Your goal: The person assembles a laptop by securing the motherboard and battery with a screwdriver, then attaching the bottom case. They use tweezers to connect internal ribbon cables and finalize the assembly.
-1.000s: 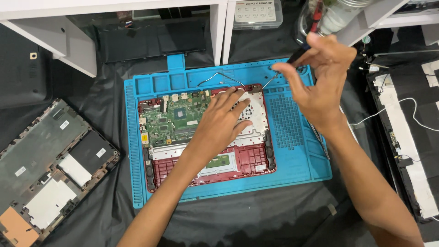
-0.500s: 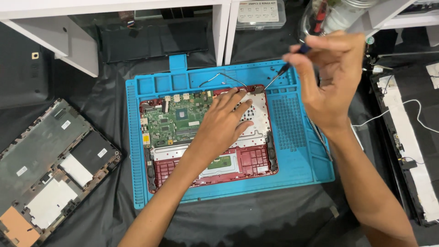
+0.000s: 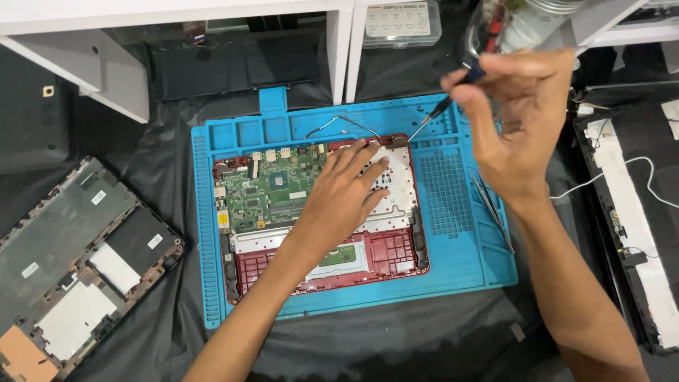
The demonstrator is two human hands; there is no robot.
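Note:
An opened red laptop base (image 3: 322, 216) with a green circuit board (image 3: 272, 191) lies on a blue work mat (image 3: 453, 212). My left hand (image 3: 343, 198) rests flat on the laptop's silver plate, fingers spread toward its top right corner. My right hand (image 3: 516, 120) grips a dark-handled screwdriver (image 3: 442, 110), whose thin tip slants down to the laptop's upper right corner. A thin grey cable (image 3: 346, 126) loops on the mat above the laptop.
Another dismantled laptop shell (image 3: 71, 262) lies at the left on black cloth. A dark laptop part with white strips and a white wire (image 3: 636, 212) sits at the right. Tweezers (image 3: 495, 216) rest on the mat's right side. White shelf legs (image 3: 339, 49) and a clear parts box (image 3: 403, 21) stand behind.
My right hand has tilted and lowered the screwdriver so its tip points at the laptop's upper right corner. My left hand stays pressed on the laptop.

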